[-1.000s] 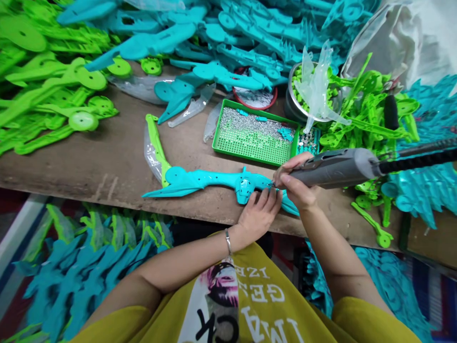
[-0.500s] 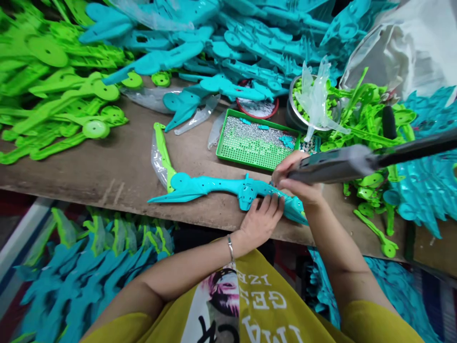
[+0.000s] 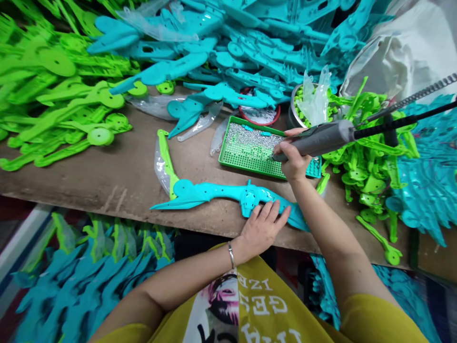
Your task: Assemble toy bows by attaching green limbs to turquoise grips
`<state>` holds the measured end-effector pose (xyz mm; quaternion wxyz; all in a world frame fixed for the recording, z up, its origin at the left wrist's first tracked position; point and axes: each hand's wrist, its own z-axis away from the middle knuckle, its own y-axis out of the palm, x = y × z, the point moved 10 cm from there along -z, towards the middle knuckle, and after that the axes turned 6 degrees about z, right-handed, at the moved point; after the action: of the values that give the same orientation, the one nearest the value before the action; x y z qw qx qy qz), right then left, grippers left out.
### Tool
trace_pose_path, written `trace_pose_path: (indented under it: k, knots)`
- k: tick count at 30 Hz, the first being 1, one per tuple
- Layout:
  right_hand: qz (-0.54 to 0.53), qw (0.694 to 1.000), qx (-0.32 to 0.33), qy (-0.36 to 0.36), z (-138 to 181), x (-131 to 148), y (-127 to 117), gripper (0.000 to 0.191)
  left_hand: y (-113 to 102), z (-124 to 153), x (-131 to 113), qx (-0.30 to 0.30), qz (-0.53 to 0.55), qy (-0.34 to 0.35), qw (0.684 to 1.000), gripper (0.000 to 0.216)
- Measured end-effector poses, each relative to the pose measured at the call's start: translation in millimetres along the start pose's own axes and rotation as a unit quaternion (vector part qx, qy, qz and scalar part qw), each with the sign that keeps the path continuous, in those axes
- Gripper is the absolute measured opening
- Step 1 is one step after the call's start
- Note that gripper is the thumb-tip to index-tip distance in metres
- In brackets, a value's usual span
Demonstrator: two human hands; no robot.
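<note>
A long turquoise plastic toy piece (image 3: 214,193) lies along the front of the brown worktable (image 3: 117,171). My left hand (image 3: 263,226) rests flat on its right part, fingers stretched out, pressing it down. My right hand (image 3: 293,159) is closed round a grey electric screwdriver (image 3: 317,138) with a black cable; its tip points down into the green tray (image 3: 250,152) of small silver screws. A green piece in a clear bag (image 3: 163,159) lies left of the turquoise piece.
Heaps of green plastic parts (image 3: 57,105) fill the left of the table and turquoise parts (image 3: 250,52) the back. A metal bowl (image 3: 303,107) and more green parts (image 3: 371,162) stand right. White sacking (image 3: 410,47) is far right. Bagged pieces (image 3: 93,271) lie below the table.
My right hand has lifted the screwdriver off the turquoise piece and moved it back to the screw tray. My left hand has stayed on the piece.
</note>
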<state>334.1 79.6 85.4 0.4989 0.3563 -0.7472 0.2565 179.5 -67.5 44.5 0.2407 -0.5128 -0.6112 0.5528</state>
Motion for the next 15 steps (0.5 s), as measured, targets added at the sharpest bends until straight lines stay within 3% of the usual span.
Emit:
trace_pose_path:
  k: [5, 15]
  knots:
    - [-0.037, 0.999, 0.007, -0.003, -1.4, 1.2, 3.6, 0.024, -3.5, -0.5, 0.2, -0.006, 0.000, 0.001, 1.000, 0.051]
    - [0.003, 1.000, 0.018, 0.008, -2.5, 6.6, 9.1, 0.034, -4.1, 0.1, 0.5, -0.026, 0.008, 0.000, 1.000, 0.050]
